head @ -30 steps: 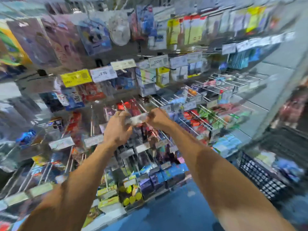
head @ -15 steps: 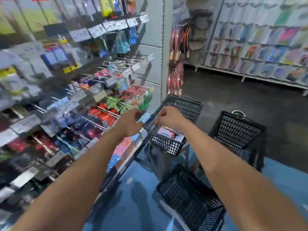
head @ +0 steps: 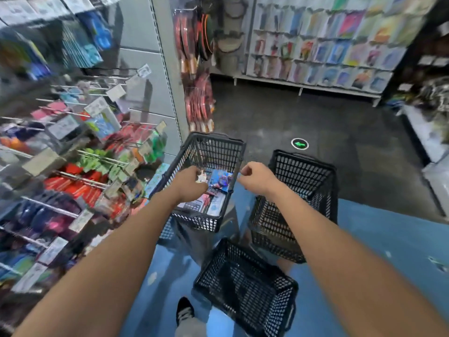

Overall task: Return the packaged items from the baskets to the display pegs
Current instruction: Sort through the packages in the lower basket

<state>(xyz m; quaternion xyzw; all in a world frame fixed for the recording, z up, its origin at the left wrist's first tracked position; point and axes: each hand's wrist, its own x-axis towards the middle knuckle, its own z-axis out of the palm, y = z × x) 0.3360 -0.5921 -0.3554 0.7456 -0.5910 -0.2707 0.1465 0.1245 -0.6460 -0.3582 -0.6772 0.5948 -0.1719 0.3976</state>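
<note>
A black mesh basket [head: 211,140] stands raised beside the peg display and holds several flat packaged items [head: 220,181], blue and pink ones among them. My left hand [head: 192,184] reaches into it, fingers curled down onto the packages. The back of the hand hides whether it grips one. My right hand [head: 257,178] hovers at the basket's right rim, loosely curled and holding nothing. The display pegs [head: 97,161] fill the left side, hung with red, green and blue packets.
A second black basket [head: 305,171] stands to the right and a third [head: 245,288] lies on the blue floor near my shoe [head: 184,311]. A grey shelf post [head: 167,93] rises behind the pegs. Shelves of cards line the far wall across a dark aisle.
My view has swung from the pegs to the baskets. Both hands left the peg where they held a packet. The left hand has dropped into the raised basket, the right moved to its rim.
</note>
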